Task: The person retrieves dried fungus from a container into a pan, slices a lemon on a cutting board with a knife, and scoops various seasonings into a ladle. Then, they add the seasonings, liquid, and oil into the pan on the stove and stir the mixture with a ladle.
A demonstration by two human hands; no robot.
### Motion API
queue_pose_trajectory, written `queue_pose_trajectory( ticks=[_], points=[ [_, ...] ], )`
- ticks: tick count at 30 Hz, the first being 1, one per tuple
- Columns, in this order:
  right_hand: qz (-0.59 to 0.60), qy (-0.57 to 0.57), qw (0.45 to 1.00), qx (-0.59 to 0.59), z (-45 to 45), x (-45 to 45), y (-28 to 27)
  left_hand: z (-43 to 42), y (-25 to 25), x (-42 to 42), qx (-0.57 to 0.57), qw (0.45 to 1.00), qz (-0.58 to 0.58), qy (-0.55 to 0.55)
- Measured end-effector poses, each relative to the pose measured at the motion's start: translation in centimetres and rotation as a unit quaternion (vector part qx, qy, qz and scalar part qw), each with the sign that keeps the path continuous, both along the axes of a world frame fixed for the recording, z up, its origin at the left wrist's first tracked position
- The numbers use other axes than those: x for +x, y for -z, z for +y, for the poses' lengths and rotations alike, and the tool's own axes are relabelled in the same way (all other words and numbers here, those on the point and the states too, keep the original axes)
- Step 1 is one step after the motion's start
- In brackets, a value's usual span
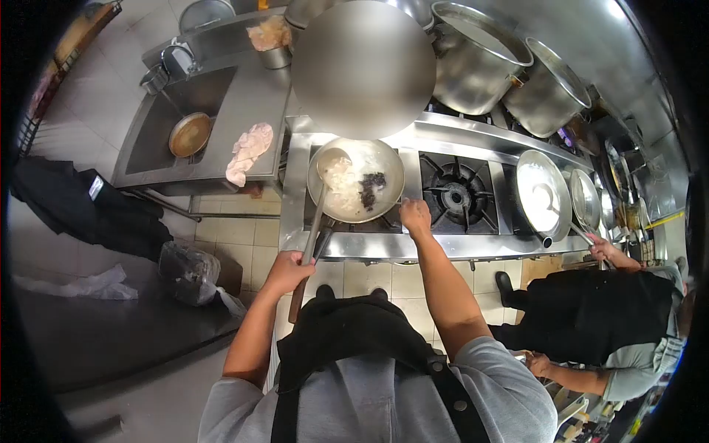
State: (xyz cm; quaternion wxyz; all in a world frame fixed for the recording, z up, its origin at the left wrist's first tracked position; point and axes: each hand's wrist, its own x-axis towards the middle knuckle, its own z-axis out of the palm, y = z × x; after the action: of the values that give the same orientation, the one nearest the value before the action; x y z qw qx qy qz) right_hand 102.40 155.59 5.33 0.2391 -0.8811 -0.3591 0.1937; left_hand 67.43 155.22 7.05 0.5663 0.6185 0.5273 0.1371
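My left hand (288, 272) is closed around the long handle of a ladle (315, 225), whose wooden end sticks out below my fist. The ladle's bowl rests inside a round metal pan (397, 193) on the left burner. Pale, whitish food (342, 193) lies in the pan, with a dark clump (371, 186) on its right side. The pan's dark handle (323, 240) points toward me, close to my left fingers; whether they touch it I cannot tell. Just right of the pan, my right hand (416, 215) is closed above the stove's front; anything inside it is hidden.
An unused-looking burner (456, 193) sits to the right, then another pan (543, 193) beside a co-worker's hand (604, 249). Large pots (476, 70) stand behind. Leftward are a sink (148, 159) holding a brown-bottomed pan (190, 135) and a pinkish cloth (249, 153) on the counter.
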Motion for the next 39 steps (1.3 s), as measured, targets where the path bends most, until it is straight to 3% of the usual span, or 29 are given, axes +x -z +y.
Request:
queue_pose_trajectory(
  ticks=[4,8,11,13,17,20,22,24,26,27,29,32,33,35,37,39],
  points=[
    [-0.001,0.026,1.0,0.005,-0.2,-0.9,0.1,0.3,-3.1,0.5,0.113,0.984,0.125,0.056],
    [-0.014,0.022,1.0,-0.006,-0.2,-1.7,-0.7,1.9,-0.2,-0.4,0.184,0.968,0.154,0.079],
    [-0.034,0.066,0.997,0.01,-0.3,-2.6,-1.2,2.4,0.3,-0.9,0.11,0.98,0.1,0.131],
    [0.0,0.054,0.998,0.015,0.1,-0.8,2.9,2.4,-2.0,-1.0,-0.174,0.981,-0.078,0.046],
    [0.086,0.013,0.994,0.068,-0.5,0.4,4.5,2.6,-3.9,-1.7,-0.29,0.938,-0.192,0.001],
    [0.02,0.057,0.998,0.036,-1.1,-2.6,-1.7,1.5,-4.0,-1.7,-0.263,0.948,-0.181,0.01],
    [-0.029,0.058,0.997,0.037,-0.8,-3.6,-2.1,1.1,-3.7,-1.7,-0.115,0.989,-0.084,0.039],
    [-0.078,0.058,0.994,0.039,-0.8,-3.4,-1.1,1.3,-2.6,-1.9,-0.049,0.995,-0.069,0.049],
    [-0.133,-0.092,0.984,0.075,-1.0,-1.9,2.6,1.3,-2.6,-2.2,0.016,0.997,-0.051,0.047],
    [-0.215,-0.107,0.957,0.164,-1.4,-2.0,3.5,1.5,-3.2,-2.1,0.05,0.997,-0.036,0.052],
    [-0.119,-0.021,0.992,0.039,-0.3,-1.6,3.6,1.7,-3.9,-2.2,0.057,0.997,-0.017,0.05],
    [-0.108,-0.138,0.984,0.041,0.0,0.1,6.0,2.0,-2.3,-2.2,0.075,0.995,0.016,0.061],
    [-0.111,-0.131,0.985,0.036,-0.3,0.1,5.8,1.9,-2.0,-2.1,0.087,0.994,0.024,0.054],
    [-0.109,0.029,0.991,0.072,0.0,-1.2,5.0,2.0,-0.8,-1.9,0.098,0.993,0.029,0.052],
    [-0.133,0.011,0.987,0.091,0.0,-1.0,5.1,2.1,-0.6,-1.5,0.077,0.996,0.004,0.035],
    [-0.073,-0.101,0.989,0.075,-0.1,-0.8,4.4,2.3,-1.4,-1.5,0.068,0.996,-0.014,0.051]
  ],
)
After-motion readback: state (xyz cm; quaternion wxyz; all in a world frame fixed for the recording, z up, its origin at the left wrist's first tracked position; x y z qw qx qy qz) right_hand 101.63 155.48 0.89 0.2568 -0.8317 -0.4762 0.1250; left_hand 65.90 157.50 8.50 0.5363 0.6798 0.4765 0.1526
